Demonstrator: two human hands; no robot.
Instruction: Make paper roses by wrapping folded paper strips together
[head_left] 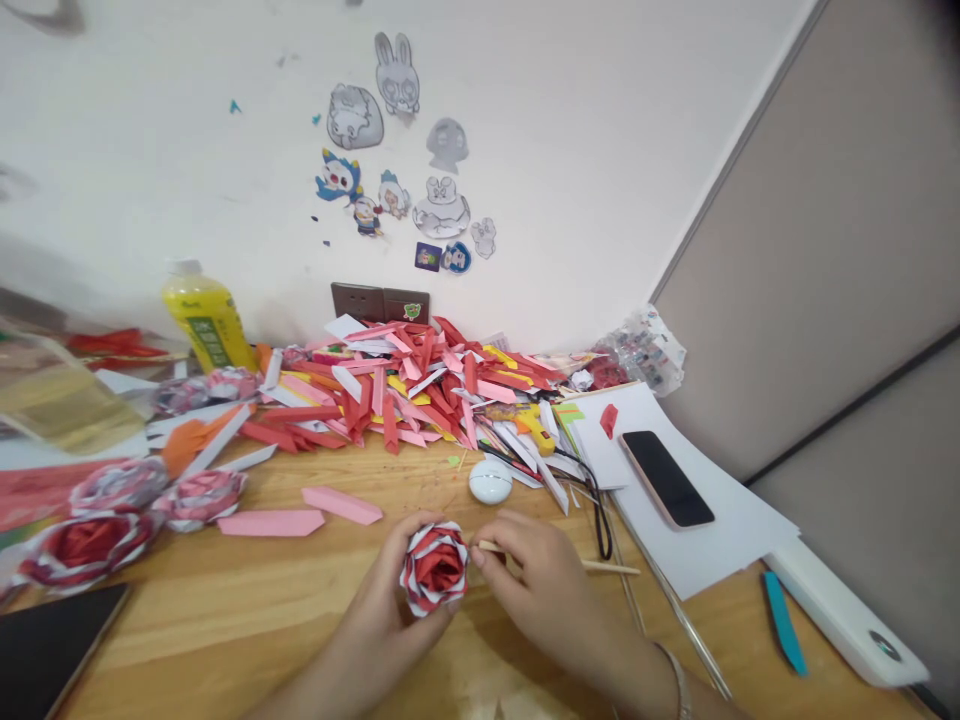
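Note:
A red paper rose [436, 568] with white-edged petals faces up between the fingers and thumb of my left hand [401, 600], which is wrapped around its left side and underside. Close against the rose's right edge, my right hand [536, 585] pinches a thin wooden stick [611, 567]. The stick's pale tip shows by my fingertips and its other end sticks out to the right, past my knuckles. Whether the tip touches the petals, I cannot tell. Two folded pink paper strips [271, 522] lie on the wood beyond my left hand.
Folded paper strips [390, 390] are heaped along the wall. Finished paper roses [90, 548] and a yellow drink bottle [210, 320] stand left. Behind my right hand are a white round case [490, 481] and yellow glue gun [536, 430]. A phone [666, 478] rests on white paper, right.

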